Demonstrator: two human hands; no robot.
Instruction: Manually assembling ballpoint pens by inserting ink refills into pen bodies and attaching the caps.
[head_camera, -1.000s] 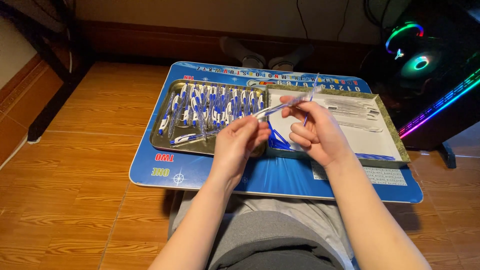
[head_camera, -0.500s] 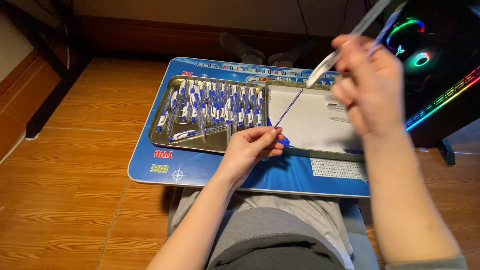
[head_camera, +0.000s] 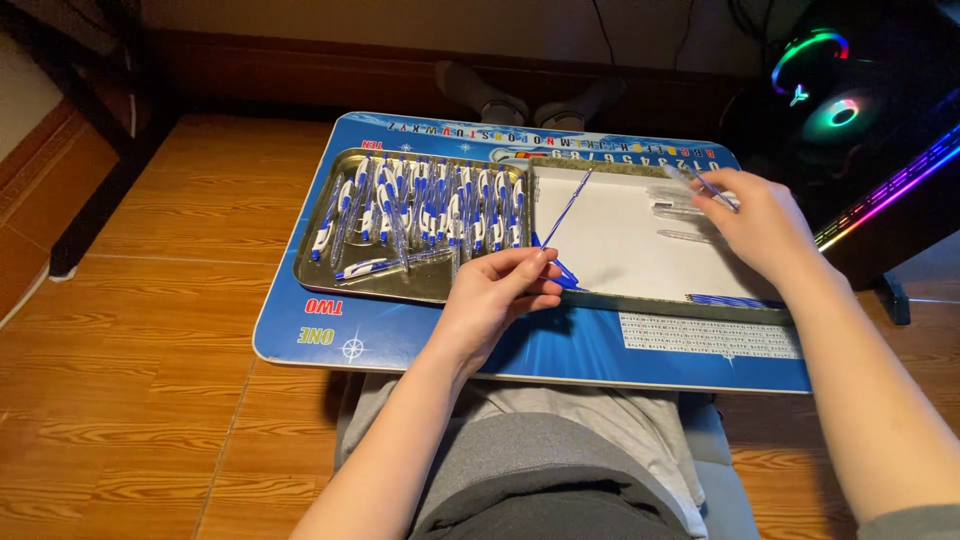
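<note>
My left hand pinches a thin blue pen refill that slants up and to the right over the trays. My right hand reaches over the far right of the white-lined tray and holds a clear pen barrel near other clear barrels lying there. A metal tray on the left is filled with several blue-and-white pens. Both trays rest on a blue lap table across my legs.
A few blue refills lie at the white tray's near edge. A computer case with coloured lit fans stands at the right. Someone's socked feet show beyond the table. Wooden floor lies to the left.
My right hand, raised high with the clear barrel half a second ago, has come down to the far right of the white tray. The left hand still holds the refill.
</note>
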